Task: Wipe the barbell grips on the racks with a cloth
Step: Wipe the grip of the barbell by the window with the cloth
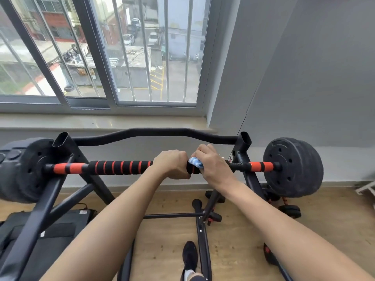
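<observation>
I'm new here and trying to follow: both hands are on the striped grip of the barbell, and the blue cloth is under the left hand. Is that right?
Not quite. Both hands are on the striped grip, but the blue cloth is under the right hand, whose fingers curl round it; the left hand grips bare foam. The head view shows this.

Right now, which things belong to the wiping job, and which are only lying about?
Job: striped barbell grip, blue cloth, left hand holding the grip, right hand holding the cloth.
Lying about: small weights on the floor, black equipment at lower left.
</observation>
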Demonstrator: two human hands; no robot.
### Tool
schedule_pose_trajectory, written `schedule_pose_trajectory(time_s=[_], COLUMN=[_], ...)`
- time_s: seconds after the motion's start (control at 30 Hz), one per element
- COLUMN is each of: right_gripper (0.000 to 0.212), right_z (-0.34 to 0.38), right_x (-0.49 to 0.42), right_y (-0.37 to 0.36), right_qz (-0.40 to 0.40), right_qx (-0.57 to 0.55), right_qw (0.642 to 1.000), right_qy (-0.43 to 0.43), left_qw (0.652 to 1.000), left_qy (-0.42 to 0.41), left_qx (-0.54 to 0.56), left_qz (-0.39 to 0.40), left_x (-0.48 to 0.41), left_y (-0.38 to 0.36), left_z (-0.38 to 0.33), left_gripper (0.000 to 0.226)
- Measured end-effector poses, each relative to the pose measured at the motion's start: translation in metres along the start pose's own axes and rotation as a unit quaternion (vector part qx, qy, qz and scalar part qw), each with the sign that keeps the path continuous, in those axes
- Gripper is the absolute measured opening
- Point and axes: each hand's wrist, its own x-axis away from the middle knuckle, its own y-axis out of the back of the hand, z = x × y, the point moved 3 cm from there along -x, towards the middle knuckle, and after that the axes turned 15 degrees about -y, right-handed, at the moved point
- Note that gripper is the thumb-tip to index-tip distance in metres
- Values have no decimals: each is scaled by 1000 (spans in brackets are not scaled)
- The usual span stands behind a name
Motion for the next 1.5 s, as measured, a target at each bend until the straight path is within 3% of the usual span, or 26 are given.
schedule_pose_trajectory(time_s=[0.2,0.3,0.4,0.47,0.53,0.6,0.73,0.93,1.1,1.23,1.33,1.43,1.5], right_gripper=[13,20,24,25,22,18,16,6,10,16,15,13,13], right_z=[1,2,-4,-16,-31,-37,-30,-24,-20,-16,-16,-20,-20], right_x=[9,13,30,31,21,9,-2,-9,-11,-15,-12,-10,-8], right_y=[5,8,6,15,33,44,37,28,20,15,17,25,29], right_qz=[2,14,89,101,69,44,90,74,67,78,112,161,184], right_qx=[3,38,96,52,-51,-109,-110,-109,-96,-76,-90,-104,-101], right_qw=[999,995,976,986,996,992,988,987,985,982,977,969,966], right_qy=[44,89,175,119,3,-53,-66,-92,-123,-157,-160,-155,-148], left_qw=[991,994,997,998,999,1000,999,990,959,928,948,989,998], left_qy=[3,4,14,11,4,-1,-8,-17,-44,-74,-83,-77,-65], left_qx=[108,88,55,43,35,26,-12,-66,-175,-211,-171,-56,2], left_qz=[79,69,46,32,16,-2,-39,-123,-218,-299,-254,-114,-21], left_x=[-9,-7,-3,-1,0,2,5,12,22,29,30,22,18], left_y=[2,3,6,5,4,3,2,-3,-20,-36,-27,-11,-5], left_z=[9,7,4,3,4,4,1,-4,-13,-15,-17,-8,-6], left_gripper=[18,22,23,23,27,29,27,22,12,22,27,33,30])
